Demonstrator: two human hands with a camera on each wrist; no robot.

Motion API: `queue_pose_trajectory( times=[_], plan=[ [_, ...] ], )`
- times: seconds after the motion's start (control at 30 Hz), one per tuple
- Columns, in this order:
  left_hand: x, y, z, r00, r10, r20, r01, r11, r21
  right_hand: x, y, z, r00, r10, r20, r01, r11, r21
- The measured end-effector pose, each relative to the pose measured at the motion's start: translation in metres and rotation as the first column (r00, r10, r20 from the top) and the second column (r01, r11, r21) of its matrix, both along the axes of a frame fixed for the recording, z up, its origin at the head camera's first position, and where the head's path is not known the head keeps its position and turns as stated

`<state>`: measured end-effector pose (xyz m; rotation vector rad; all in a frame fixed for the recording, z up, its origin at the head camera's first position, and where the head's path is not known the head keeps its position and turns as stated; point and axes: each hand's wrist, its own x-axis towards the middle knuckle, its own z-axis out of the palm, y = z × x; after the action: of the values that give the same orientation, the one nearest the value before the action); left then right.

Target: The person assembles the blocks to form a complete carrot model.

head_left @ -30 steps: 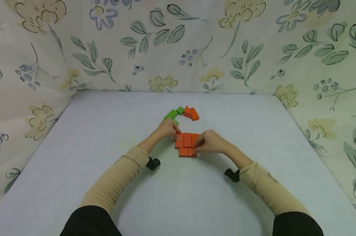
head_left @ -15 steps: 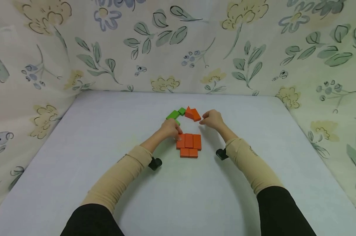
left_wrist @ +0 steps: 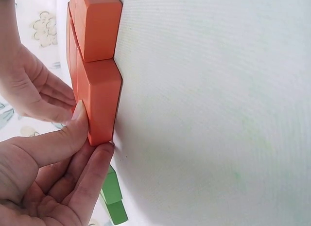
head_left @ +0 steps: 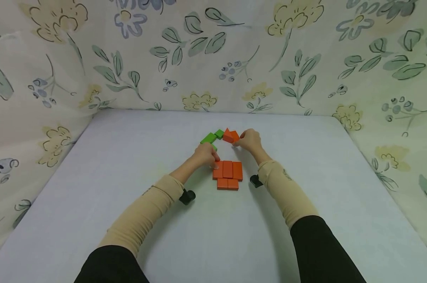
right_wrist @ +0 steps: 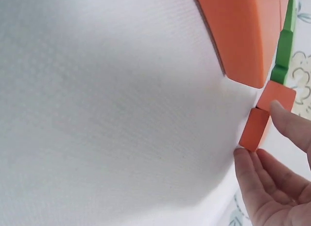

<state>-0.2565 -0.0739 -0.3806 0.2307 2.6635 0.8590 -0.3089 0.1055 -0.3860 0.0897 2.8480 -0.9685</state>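
Note:
Several orange blocks lie flat, pushed together in two rows at mid-table: a taller back row with a middle block (head_left: 228, 169), and a shorter front row (head_left: 228, 184). My left hand (head_left: 205, 155) holds the left block (head_left: 218, 173) of the back row, thumb on its top and fingertips at its far end in the left wrist view. Farther back, my right hand (head_left: 250, 140) pinches an orange rectangular block (right_wrist: 254, 129) that touches an orange pointed block (head_left: 228, 136). Part of the rectangular block is hidden by that hand in the head view.
Green blocks (head_left: 209, 138) lie beyond my left hand, one partly covered by it. A small green block (head_left: 219, 134) sits beside the orange pointed one. The white tabletop (head_left: 156, 137) ends at a floral cloth (head_left: 185, 78) behind and at the sides.
My right hand has left the right side of the orange rows, reached back, and taken hold of the rectangular orange block. My left hand stays at the left block.

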Motion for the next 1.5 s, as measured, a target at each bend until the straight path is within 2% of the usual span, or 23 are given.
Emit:
queue_pose_trajectory(
  times=[0.3,0.53,0.67,0.87,1.2,1.37,1.5],
  plan=[
    [0.001,0.000,0.000,1.000,0.003,0.002,-0.003,1.000,0.003,0.001,0.002,-0.001,0.999,-0.027,-0.043,0.027,1.000,0.003],
    [0.002,0.000,0.002,1.000,-0.009,0.000,0.009,1.000,-0.003,0.002,0.007,0.000,0.998,-0.052,-0.028,0.052,0.999,-0.014],
    [0.001,0.000,0.001,1.000,-0.013,0.000,0.013,1.000,-0.005,0.004,0.013,-0.001,0.998,-0.049,-0.048,0.048,0.999,-0.017],
    [0.001,-0.001,0.001,1.000,-0.006,0.009,0.006,1.000,-0.012,0.009,0.026,-0.005,0.994,0.043,-0.103,-0.042,0.999,0.012],
    [0.000,-0.002,0.002,1.000,-0.010,0.010,0.010,1.000,0.000,0.026,0.050,-0.001,0.976,0.142,-0.164,-0.157,0.984,-0.080],
    [0.000,-0.002,0.002,1.000,-0.007,0.012,0.007,1.000,0.007,0.032,0.057,0.007,0.972,0.185,-0.145,-0.204,0.970,-0.131],
    [0.000,-0.002,0.001,1.000,0.000,0.014,0.000,1.000,0.007,0.045,0.056,0.011,0.961,0.245,-0.124,-0.263,0.951,-0.164]
  ],
)
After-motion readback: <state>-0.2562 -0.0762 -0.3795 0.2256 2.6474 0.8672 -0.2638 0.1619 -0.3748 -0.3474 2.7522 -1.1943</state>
